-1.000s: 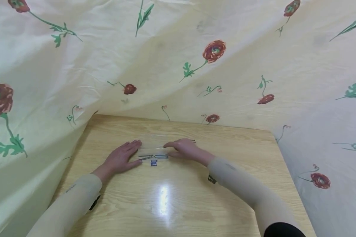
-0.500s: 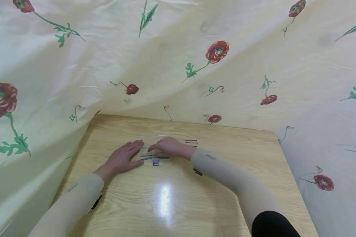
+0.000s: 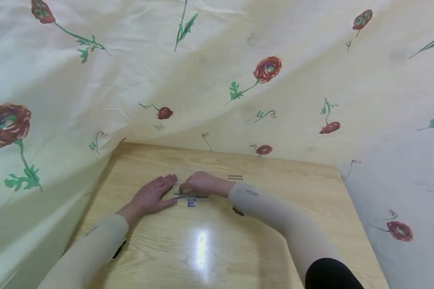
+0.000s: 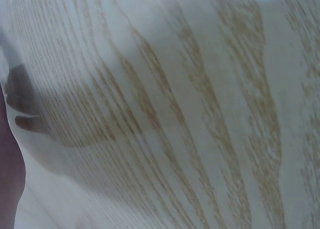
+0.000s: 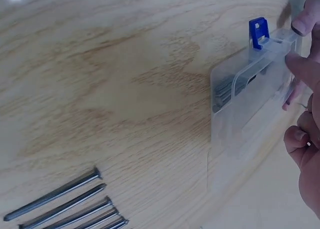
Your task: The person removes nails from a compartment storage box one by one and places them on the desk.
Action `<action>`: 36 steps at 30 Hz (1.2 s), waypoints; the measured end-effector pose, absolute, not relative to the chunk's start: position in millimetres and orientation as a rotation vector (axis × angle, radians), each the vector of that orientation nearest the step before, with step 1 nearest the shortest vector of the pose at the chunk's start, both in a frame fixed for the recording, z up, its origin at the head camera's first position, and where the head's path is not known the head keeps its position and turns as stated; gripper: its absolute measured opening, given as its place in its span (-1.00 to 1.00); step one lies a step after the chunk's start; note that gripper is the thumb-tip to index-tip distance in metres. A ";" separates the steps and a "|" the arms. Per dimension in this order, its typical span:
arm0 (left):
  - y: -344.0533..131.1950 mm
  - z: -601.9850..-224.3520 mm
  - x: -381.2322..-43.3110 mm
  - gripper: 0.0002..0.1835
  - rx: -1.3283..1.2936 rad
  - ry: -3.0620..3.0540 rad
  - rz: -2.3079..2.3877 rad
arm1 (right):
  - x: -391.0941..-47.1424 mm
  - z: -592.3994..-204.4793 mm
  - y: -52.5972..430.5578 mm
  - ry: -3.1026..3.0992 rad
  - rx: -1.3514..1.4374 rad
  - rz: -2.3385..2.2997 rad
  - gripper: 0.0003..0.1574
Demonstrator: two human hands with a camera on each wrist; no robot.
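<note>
Nails [image 5: 226, 92] in the clear case [image 5: 227, 136] run roughly left-right; left hand [image 3: 154, 195] flat, left of it; right hand [image 3: 199, 184] above, grasp indeterminable.

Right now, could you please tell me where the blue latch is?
In the right wrist view, the blue latch is at upper right, on the edge of the clear box.

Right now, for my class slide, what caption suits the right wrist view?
Fingers at a clear box with a blue latch; loose nails lie on the table.
</note>
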State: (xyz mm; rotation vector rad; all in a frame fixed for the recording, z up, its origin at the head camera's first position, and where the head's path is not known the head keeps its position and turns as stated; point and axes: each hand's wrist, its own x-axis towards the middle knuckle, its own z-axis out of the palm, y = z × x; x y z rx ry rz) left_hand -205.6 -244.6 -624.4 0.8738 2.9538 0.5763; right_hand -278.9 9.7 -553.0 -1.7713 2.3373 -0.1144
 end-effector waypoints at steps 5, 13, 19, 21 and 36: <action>-244.3 -625.4 -203.8 -0.04 0.921 2.972 0.602 | -275.9 -551.8 3.8 2.293 -1.817 -0.023 -0.68; -243.3 -625.0 -204.5 -0.03 0.938 2.972 0.608 | -277.8 -557.1 -5.9 2.286 -1.834 0.118 -0.68; -242.3 -624.8 -204.2 -0.04 0.943 2.968 0.590 | -276.0 -561.3 -7.0 2.305 -1.852 0.119 -0.71; -242.1 -625.2 -203.9 -0.03 0.942 2.964 0.581 | -275.7 -562.8 -6.9 2.309 -1.862 0.133 -0.72; -242.3 -623.5 -203.5 -0.05 0.938 2.974 0.596 | -276.0 -563.1 -7.7 2.291 -1.776 0.086 -0.83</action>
